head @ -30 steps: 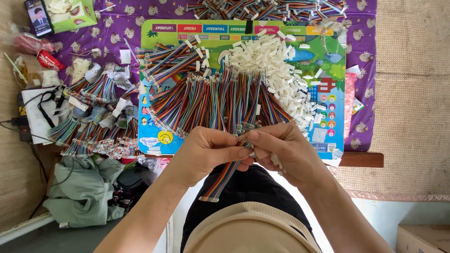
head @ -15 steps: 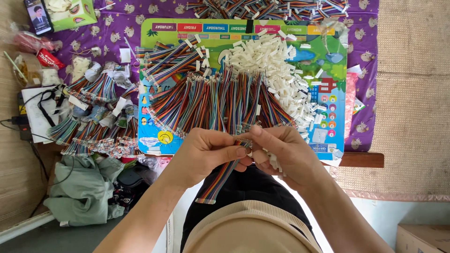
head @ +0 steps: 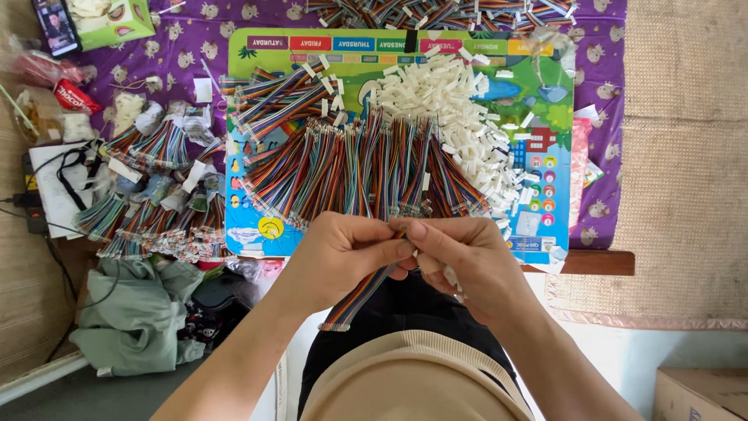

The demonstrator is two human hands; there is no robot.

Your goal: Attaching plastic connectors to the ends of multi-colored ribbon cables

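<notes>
My left hand [head: 343, 253] pinches a multicoloured ribbon cable [head: 360, 295] near its top end; the cable hangs down to my lap. My right hand [head: 460, 261] meets it fingertip to fingertip at the cable's end and holds a small white connector [head: 450, 274] against its palm. Just beyond both hands, a thick row of ribbon cables [head: 351, 168] lies on a colourful board [head: 545, 168]. A heap of white connectors [head: 456, 109] sits at the board's far right.
Bundled cables [head: 160, 203] lie on the purple cloth [head: 600, 54] at left. A phone [head: 56, 25] stands at the top left corner. Green cloth [head: 128, 316] lies on the floor at left, a cardboard box [head: 701, 394] at bottom right.
Both hands stay together at the cable's end; the fingers have shifted only slightly.
</notes>
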